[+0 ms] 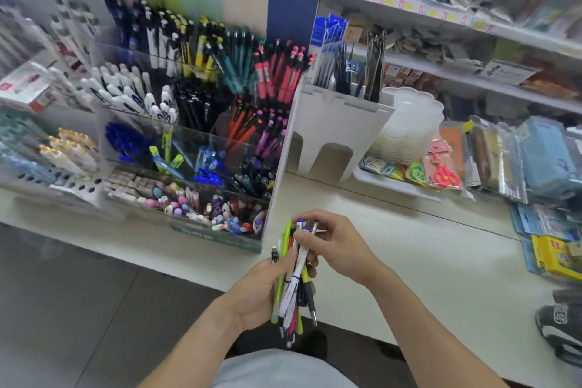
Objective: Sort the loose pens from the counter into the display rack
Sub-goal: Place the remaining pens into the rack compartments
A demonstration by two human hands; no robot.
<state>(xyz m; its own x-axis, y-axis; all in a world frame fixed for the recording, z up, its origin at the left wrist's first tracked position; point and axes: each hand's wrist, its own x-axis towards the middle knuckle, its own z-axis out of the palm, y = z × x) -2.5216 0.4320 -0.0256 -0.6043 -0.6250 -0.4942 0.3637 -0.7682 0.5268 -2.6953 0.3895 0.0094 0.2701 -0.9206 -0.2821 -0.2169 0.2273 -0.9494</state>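
My left hand [256, 288] grips a bundle of loose pens [291, 293], green, white, red and dark ones, held upright over the front edge of the white counter [409, 261]. My right hand [333, 241] pinches the tops of some pens in that bundle from above. The tiered clear display rack [189, 123] stands on the counter to the upper left, its compartments full of pens sorted by colour: white, black, yellow, teal, red, blue and purple.
A white cardboard holder [340, 123] with dark pens stands right of the rack. Stacked clear lids, packed scissors [442, 173] and pencil cases lie at the right. Shelves of stationery fill the back. A tray of small erasers sits at the rack's base.
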